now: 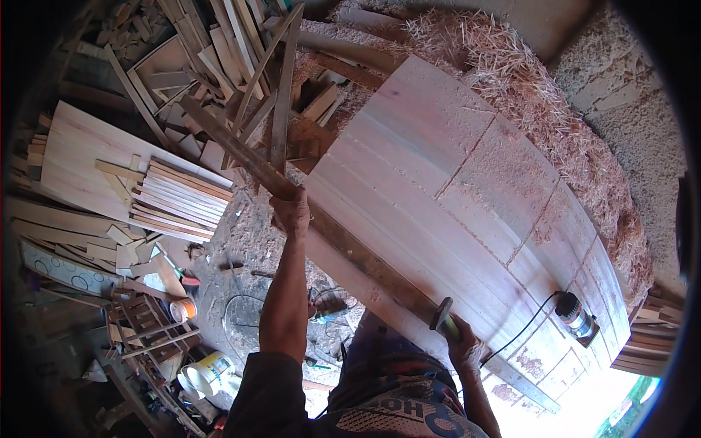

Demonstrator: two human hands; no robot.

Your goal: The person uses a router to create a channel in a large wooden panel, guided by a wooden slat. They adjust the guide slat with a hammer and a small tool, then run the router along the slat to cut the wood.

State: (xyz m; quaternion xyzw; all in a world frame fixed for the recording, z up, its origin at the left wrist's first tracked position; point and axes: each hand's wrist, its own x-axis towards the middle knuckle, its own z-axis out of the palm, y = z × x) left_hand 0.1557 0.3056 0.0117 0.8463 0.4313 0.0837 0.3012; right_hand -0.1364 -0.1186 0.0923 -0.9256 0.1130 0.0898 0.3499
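Observation:
My left hand [290, 212] is closed round a long dark wooden board [365, 270], which runs diagonally along the near-left edge of a broad pale wooden panel [431, 139] scored with grooves and dusted with shavings. My right hand [465, 343] grips a green-handled tool [455, 330] with a flat dark head, held over the board's lower part; the head's exact kind is unclear. To the right of that hand, a black-and-metal power tool [574, 315] with a cord rests on the panel.
Wood offcuts [186, 73] pile at the upper left, beside a pale sheet [87, 168] bearing strips. White buckets [208, 376], an orange-banded tub [184, 309] and cords lie on the littered floor [248, 285]. Shavings [489, 58] heap along the panel's far side.

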